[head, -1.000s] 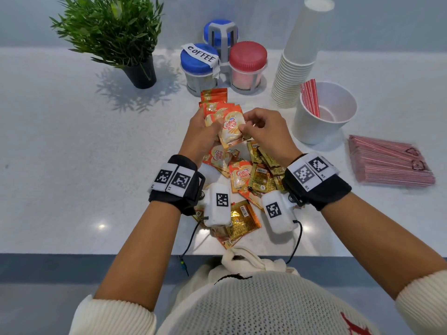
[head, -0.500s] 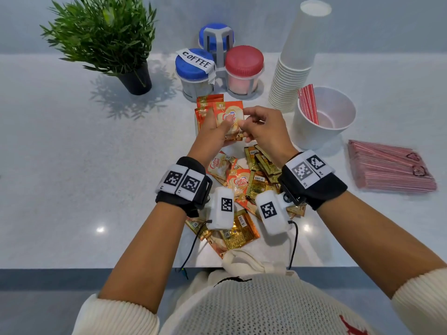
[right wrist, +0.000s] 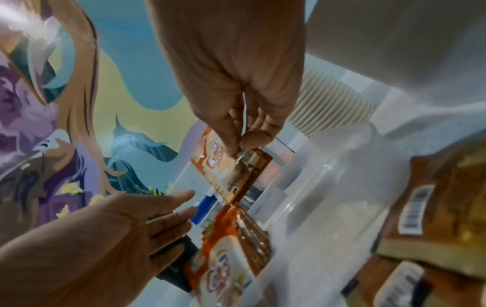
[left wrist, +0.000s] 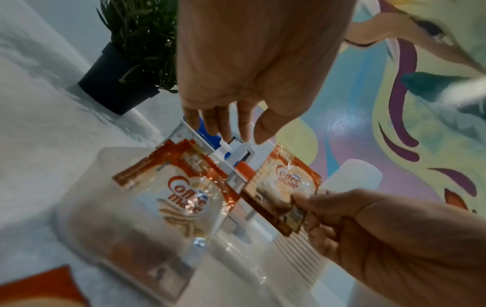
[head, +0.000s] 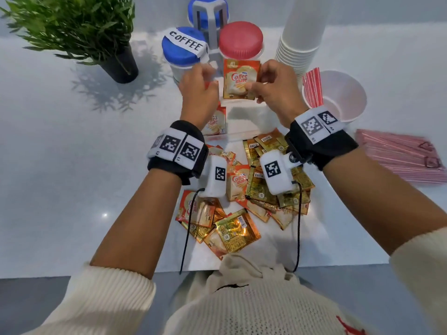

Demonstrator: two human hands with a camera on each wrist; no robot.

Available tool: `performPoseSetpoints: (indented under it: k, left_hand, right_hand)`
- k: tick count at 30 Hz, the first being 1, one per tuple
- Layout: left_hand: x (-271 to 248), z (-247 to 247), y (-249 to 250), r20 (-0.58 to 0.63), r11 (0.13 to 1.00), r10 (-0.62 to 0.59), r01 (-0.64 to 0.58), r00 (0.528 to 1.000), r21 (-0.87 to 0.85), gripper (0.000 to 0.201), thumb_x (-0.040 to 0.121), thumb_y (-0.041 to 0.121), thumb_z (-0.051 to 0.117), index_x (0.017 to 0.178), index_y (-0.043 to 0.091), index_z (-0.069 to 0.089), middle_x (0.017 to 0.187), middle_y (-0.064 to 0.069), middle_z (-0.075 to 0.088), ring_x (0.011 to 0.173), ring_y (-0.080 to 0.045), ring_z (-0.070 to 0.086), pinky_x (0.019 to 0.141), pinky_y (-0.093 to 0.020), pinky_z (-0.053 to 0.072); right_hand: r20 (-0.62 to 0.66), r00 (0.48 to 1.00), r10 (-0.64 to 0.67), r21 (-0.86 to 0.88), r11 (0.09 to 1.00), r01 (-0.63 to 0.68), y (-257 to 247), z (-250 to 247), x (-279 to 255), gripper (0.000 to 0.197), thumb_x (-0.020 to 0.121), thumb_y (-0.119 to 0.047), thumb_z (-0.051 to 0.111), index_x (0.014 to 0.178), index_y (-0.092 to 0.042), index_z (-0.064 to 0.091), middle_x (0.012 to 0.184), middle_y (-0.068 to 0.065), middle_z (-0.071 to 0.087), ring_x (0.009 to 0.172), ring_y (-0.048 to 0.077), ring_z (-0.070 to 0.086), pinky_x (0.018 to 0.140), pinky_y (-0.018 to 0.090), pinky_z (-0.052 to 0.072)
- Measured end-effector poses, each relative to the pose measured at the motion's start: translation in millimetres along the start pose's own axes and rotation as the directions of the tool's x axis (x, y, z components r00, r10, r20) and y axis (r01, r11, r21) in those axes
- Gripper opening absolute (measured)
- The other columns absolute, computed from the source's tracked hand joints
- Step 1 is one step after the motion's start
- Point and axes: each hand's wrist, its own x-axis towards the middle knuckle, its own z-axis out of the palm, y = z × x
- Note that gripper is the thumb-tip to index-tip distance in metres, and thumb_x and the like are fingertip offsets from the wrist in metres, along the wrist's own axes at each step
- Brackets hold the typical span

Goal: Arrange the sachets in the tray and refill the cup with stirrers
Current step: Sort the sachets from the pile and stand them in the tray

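Observation:
My right hand [head: 254,86] pinches one orange Coffee mate sachet [head: 240,79] upright above the clear tray [head: 244,119]; its thumb and fingers hold the sachet's [right wrist: 226,166] lower corner. My left hand [left wrist: 231,128] hovers with straight fingers and holds nothing, just above a small stack of sachets [left wrist: 181,195] that leans in the tray's [left wrist: 84,199] left end. Loose orange and gold sachets [head: 263,180] lie in a heap under my wrists. A white cup [head: 343,97] at the right holds a few red stirrers [head: 312,89].
Lidded jars in a rack [head: 210,37] stand just behind the tray. A stack of paper cups [head: 300,37] rises beside the stirrer cup. A flat pack of pink stirrers [head: 399,155] lies at the right. A potted plant [head: 92,35] sits at the back left.
Both hands moved away from me with a bunch of sachets. The bunch now stands in the tray, my left hand has let go, and my right hand keeps one sachet.

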Motion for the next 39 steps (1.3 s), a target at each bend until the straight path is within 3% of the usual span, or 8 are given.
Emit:
performPoseSetpoints:
  k: [4,10,17,21,25,29,34,39]
  left_hand:
    - [2,-1,-11,-0.062,0.935,-0.168,0.179,0.984,0.305,0.062,0.08,0.027,0.064,0.133,0.014,0.034,0.139,-0.015,0.032,0.131,-0.031,0.027,0.11,-0.039,0.029]
    - [-2,14,-18,-0.009,0.904,-0.254,0.241,0.967,0.352,0.112,0.068,0.042,0.077,0.148,0.017,0.003,0.149,-0.02,0.016,0.139,-0.035,0.022,0.112,-0.047,0.025]
    - [4,19,-32,-0.013,0.933,-0.175,0.17,0.985,0.317,0.106,0.07,0.014,0.074,0.148,0.007,0.002,0.141,-0.018,0.028,0.132,-0.032,0.03,0.113,-0.038,0.027]
    - [5,20,-37,-0.015,0.937,-0.146,0.143,0.989,0.318,0.106,0.07,0.011,0.074,0.148,0.006,0.001,0.147,-0.018,0.021,0.136,-0.032,0.026,0.115,-0.039,0.025]
    - [5,22,-37,-0.013,0.941,-0.16,0.157,0.987,0.301,0.11,0.071,0.016,0.077,0.148,0.009,-0.001,0.152,-0.018,0.01,0.139,-0.033,0.022,0.116,-0.041,0.023]
    - [4,18,-37,0.018,0.957,-0.156,0.147,0.988,0.249,0.114,0.068,0.02,0.08,0.148,0.01,0.0,0.149,-0.018,0.013,0.139,-0.032,0.022,0.117,-0.042,0.023]
    - [0,8,-31,0.049,0.976,-0.163,0.153,0.985,0.158,0.113,0.067,0.023,0.082,0.147,0.011,0.004,0.148,-0.014,0.016,0.138,-0.025,0.023,0.112,-0.031,0.026]
    - [-10,-10,-20,0.042,0.983,-0.136,0.129,0.99,0.13,0.091,0.075,0.022,0.076,0.142,0.009,0.016,0.142,-0.013,0.023,0.135,-0.023,0.027,0.104,-0.023,0.029]
  right_hand:
    - [-0.039,0.999,0.014,-0.152,0.988,-0.019,16,2,12,0.031,0.079,-0.004,0.067,0.068,-0.022,0.044,0.087,0.001,0.059,0.083,0.015,0.06,0.066,0.021,0.05]
    - [0.008,0.998,0.066,-0.271,0.961,-0.061,30,18,18,0.016,0.078,-0.003,0.066,0.081,-0.013,0.055,0.079,0.0,0.056,0.081,0.015,0.055,0.061,0.015,0.043]
    - [-0.029,0.998,0.052,-0.405,0.913,-0.059,33,34,22,0.02,0.085,-0.01,0.059,0.1,0.001,0.067,0.101,0.021,0.069,0.095,0.032,0.064,0.081,0.034,0.051]
    - [-0.029,0.994,0.108,-0.474,0.874,-0.108,36,39,26,0.025,0.09,-0.018,0.053,0.093,0.002,0.065,0.101,0.022,0.067,0.08,0.028,0.056,0.066,0.029,0.037]
    - [-0.018,0.99,0.137,-0.531,0.838,-0.125,37,41,26,0.032,0.094,-0.022,0.046,0.101,0.004,0.063,0.108,0.021,0.064,0.096,0.035,0.06,0.067,0.025,0.031]
    - [-0.007,0.987,0.158,-0.512,0.847,-0.139,37,38,26,0.034,0.093,-0.025,0.048,0.099,0.006,0.062,0.103,0.023,0.063,0.091,0.033,0.056,0.068,0.025,0.028]
    - [0.003,0.988,0.156,-0.423,0.895,-0.14,28,30,19,0.037,0.091,-0.02,0.05,0.089,0.013,0.065,0.089,0.027,0.068,0.074,0.026,0.057,0.065,0.028,0.04]
    - [-0.003,0.999,0.034,-0.404,0.914,-0.032,9,21,7,0.028,0.092,-0.016,0.048,0.096,0.009,0.061,0.097,0.024,0.067,0.09,0.036,0.064,0.085,0.042,0.05]
